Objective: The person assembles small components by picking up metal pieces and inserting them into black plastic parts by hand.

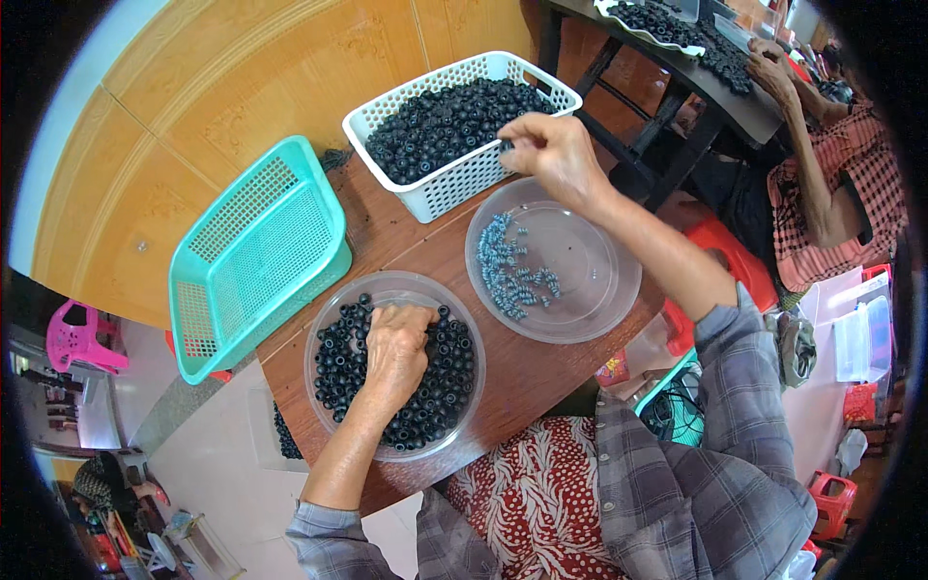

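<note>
Wore, closest to the lens, a grey checked shirt [648, 493] hanging open over a red patterned top [527, 474]. Sat at a brown wooden table [512, 372] with both hands over the work. Had the left hand [398, 343] down inside a round clear tub [478, 362], knuckles up, fingers sunk among black ring-shaped pieces [440, 406]; could not tell how far curled, or whether closed on any of them. Held the right hand [546, 155] at the rim of a white perforated basket [454, 184], thumb and fingertips drawn together in a pinch, nipping one small black piece [506, 146]. Had more black beads [445, 121] heaped inside that basket, behind the hand.

Kept a shallow clear bowl [590, 261] just beside the tub, under the right forearm, with blue coils [498, 261] scattered across the left part of its floor. Had a turquoise openwork basket [261, 242] at the table's left edge, near a tan panelled wall [261, 82]. Saw, well apart at upper right, a co-worker's hands [770, 72] above a dark table [744, 111] strewn with black parts, and at far left a pink plastic stool [82, 338].
</note>
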Demonstrator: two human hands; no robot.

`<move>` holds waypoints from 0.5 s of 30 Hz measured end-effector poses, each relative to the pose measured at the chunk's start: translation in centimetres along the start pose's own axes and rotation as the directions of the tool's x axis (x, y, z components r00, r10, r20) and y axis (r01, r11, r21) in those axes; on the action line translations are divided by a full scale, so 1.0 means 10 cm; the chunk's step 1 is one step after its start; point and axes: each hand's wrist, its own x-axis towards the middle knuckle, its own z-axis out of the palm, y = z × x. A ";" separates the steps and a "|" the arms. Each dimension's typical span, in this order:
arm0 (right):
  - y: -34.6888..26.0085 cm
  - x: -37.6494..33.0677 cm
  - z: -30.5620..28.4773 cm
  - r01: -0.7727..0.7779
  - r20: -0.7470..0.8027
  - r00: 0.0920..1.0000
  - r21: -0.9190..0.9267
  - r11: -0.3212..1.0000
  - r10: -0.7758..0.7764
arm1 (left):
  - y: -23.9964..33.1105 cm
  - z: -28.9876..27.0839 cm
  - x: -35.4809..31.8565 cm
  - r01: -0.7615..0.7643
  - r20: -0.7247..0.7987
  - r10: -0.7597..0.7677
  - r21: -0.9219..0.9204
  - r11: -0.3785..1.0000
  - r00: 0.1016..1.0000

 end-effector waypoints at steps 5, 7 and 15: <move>0.07 0.48 0.35 0.237 0.062 0.971 -0.135 0.962 -0.230 | -0.02 -0.01 0.02 -0.040 0.042 0.041 -0.023 0.999 0.998; 0.04 0.64 0.52 0.310 0.103 0.950 -0.253 0.916 -0.293 | -0.08 -0.01 0.01 -0.013 0.067 0.016 -0.040 0.999 0.998; 0.07 0.31 0.46 0.381 0.129 0.924 -0.253 0.889 -0.359 | -0.10 0.00 -0.01 0.030 0.070 -0.031 0.011 0.999 0.997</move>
